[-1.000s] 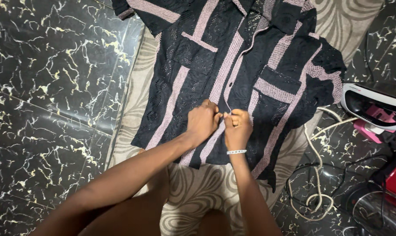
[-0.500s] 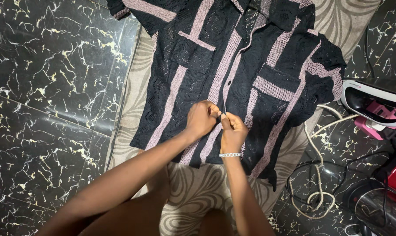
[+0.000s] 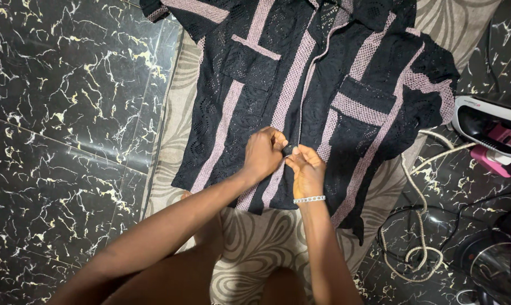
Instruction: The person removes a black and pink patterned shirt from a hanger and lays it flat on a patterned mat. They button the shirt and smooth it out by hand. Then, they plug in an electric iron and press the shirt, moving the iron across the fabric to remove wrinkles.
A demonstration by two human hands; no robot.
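A black lace shirt point(image 3: 323, 73) with pink mesh stripes and two chest pockets lies flat, front up, on a beige swirl-patterned cloth point(image 3: 261, 248). My left hand point(image 3: 262, 153) pinches the left edge of the shirt's front placket low down. My right hand point(image 3: 307, 172), with a beaded bracelet on the wrist, pinches the facing edge right beside it. The fingertips of both hands meet at a small dark button on the placket.
Black marble floor tiles point(image 3: 69, 113) with gold veins lie all around. A white and pink iron point(image 3: 490, 130) stands at the right edge, with a braided white cord point(image 3: 419, 226) and black cables coiled on the floor below it.
Both hands stayed on the lower placket and shifted slightly; the right hand turned palm up. The placket above them now lies closed. The view drifted a little.
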